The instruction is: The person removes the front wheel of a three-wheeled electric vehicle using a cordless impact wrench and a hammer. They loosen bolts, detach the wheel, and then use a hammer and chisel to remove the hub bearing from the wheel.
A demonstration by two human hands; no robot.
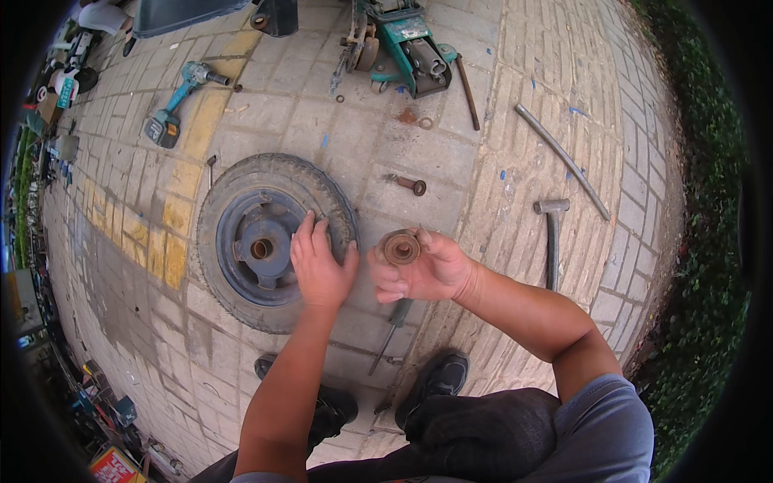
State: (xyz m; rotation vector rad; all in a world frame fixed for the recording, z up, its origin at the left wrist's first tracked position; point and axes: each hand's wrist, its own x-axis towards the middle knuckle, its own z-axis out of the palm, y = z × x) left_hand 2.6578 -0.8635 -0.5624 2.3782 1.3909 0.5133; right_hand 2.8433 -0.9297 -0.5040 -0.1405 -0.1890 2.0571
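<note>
A small wheel point(275, 264) with a black tyre and a dark blue-grey rim lies flat on the paving. Its round hub hole point(261, 248) faces up, with a rusty inner edge. My left hand point(322, 270) rests on the right side of the wheel, fingers stretched over the rim and tyre, gripping nothing. To the right of the tyre, my right hand point(427, 270) holds up a brown, greasy ring-shaped bearing point(401, 248), its open centre showing. Beyond my hands a rusty bolt point(411, 184) lies on the bricks. Under my right hand is a screwdriver point(392, 332), partly hidden.
A teal impact wrench point(181, 103) lies at the far left, and a green floor jack point(411, 52) stands at the far middle. On the right are a hammer point(552, 241), a metal pipe point(564, 161) and a rusty rod point(468, 92). A hedge point(717, 241) borders the right side.
</note>
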